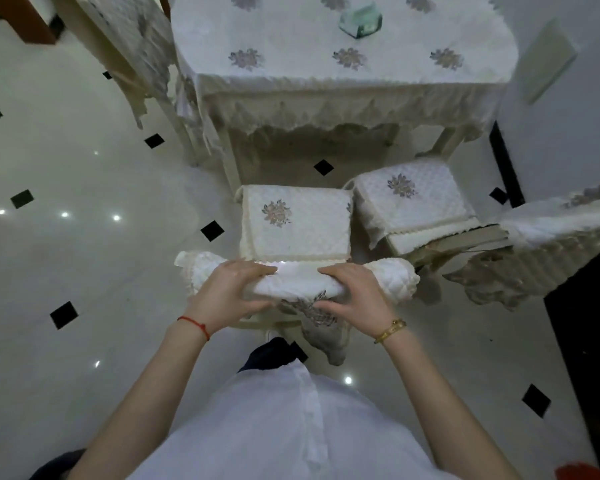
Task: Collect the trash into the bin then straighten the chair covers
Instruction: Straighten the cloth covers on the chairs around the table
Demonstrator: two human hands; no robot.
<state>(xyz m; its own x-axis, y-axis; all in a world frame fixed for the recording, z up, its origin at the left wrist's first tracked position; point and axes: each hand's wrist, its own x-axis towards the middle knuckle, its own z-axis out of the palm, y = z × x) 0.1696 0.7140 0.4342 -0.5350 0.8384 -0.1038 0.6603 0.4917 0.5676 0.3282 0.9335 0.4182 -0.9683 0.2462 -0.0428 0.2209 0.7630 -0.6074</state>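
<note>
A chair stands right in front of me, seen from above and behind. Its white quilted backrest cover (297,284) is draped over the top rail, with an embroidered flower hanging toward me. My left hand (227,292) grips the cover over the rail on the left. My right hand (354,294) grips it on the right. The seat cushion cover (297,223) lies flat beyond my hands. No bin or trash shows in the head view.
A second covered chair (413,202) stands to the right, a third chair back (561,220) at far right. The table with a flowered cloth (343,60) is ahead, holding a glass dish (361,20). Another chair (129,39) sits at upper left. Glossy tiled floor (84,254) spreads left.
</note>
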